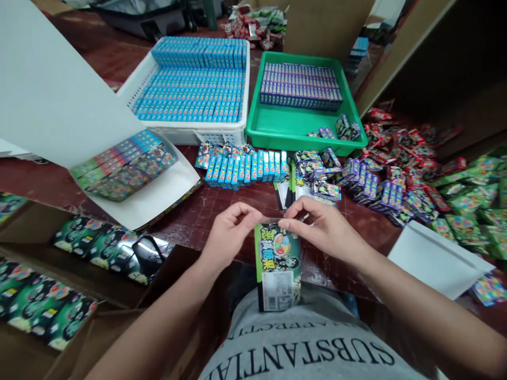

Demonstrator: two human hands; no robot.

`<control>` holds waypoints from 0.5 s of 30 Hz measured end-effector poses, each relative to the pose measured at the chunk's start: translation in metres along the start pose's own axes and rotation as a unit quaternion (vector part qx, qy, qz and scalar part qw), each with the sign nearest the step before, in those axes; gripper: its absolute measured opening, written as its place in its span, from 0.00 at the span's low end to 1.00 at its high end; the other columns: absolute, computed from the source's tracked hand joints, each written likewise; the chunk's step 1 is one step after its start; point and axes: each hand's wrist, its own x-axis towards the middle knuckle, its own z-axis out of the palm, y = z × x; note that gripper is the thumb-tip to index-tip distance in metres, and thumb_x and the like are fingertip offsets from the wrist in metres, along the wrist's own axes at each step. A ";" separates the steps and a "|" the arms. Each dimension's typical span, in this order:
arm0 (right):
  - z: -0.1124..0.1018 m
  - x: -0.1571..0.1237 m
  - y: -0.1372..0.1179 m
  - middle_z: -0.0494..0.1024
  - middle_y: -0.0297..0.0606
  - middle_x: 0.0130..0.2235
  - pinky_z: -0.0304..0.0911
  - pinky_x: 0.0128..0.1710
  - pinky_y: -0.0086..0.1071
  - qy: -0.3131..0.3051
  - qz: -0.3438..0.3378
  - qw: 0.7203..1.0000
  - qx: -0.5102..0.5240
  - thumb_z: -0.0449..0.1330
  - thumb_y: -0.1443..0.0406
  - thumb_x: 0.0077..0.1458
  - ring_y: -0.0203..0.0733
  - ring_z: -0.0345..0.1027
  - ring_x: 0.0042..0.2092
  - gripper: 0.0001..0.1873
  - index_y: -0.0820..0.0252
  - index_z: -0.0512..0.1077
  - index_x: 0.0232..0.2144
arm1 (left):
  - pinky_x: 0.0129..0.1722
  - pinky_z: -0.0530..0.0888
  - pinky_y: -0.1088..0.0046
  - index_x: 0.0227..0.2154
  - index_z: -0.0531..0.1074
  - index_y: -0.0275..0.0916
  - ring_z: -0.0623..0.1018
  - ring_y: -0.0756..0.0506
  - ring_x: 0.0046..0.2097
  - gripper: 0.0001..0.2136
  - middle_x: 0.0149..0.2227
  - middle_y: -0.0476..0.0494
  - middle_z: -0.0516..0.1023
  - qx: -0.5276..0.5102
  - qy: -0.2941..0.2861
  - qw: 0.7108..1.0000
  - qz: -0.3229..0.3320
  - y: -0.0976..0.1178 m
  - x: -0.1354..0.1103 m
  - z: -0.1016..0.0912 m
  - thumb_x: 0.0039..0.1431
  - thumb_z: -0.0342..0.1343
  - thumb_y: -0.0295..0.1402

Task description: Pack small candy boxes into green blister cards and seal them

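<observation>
My left hand [227, 232] and my right hand [322, 227] both pinch the clear top edge of a green printed packet [277, 266], held upright in front of my chest. The packet has cartoon art and a white label near its bottom. Just beyond my hands, a row of small blue boxes [247, 169] stands on the dark red table [206, 211], with loose purple boxes [358, 182] to its right.
A white basket [216, 132] full of blue boxes and a green tray [293, 129] with purple boxes stand at the back. Red and green boxes [431, 179] lie heaped at right. Cardboard cartons of green packets [43, 311] sit at left, a white sheet [51, 89] above them.
</observation>
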 end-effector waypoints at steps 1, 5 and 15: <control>0.001 0.002 0.001 0.80 0.34 0.34 0.64 0.34 0.32 0.002 0.007 1.000 0.007 0.64 0.51 0.60 0.38 0.70 0.35 0.15 0.56 0.76 0.35 | 0.42 0.78 0.71 0.37 0.74 0.38 0.82 0.47 0.40 0.12 0.39 0.44 0.84 0.003 0.012 1.000 0.027 -0.001 -0.004 0.006 0.58 0.67 0.40; 0.002 0.010 0.004 0.76 0.34 0.29 0.58 0.28 0.31 -0.017 0.063 0.996 0.053 0.63 0.48 0.60 0.35 0.64 0.29 0.19 0.57 0.78 0.32 | 0.44 0.79 0.69 0.49 0.68 0.43 0.83 0.46 0.44 0.20 0.43 0.46 0.84 -0.040 0.012 0.996 0.080 -0.004 -0.017 0.020 0.57 0.68 0.33; -0.002 0.000 0.012 0.78 0.34 0.29 0.60 0.30 0.32 -0.003 0.018 1.000 -0.012 0.61 0.48 0.62 0.37 0.67 0.30 0.19 0.56 0.78 0.32 | 0.57 0.73 0.65 0.42 0.76 0.40 0.77 0.45 0.55 0.05 0.53 0.40 0.79 0.105 -0.036 0.985 0.130 0.000 -0.015 0.010 0.66 0.60 0.33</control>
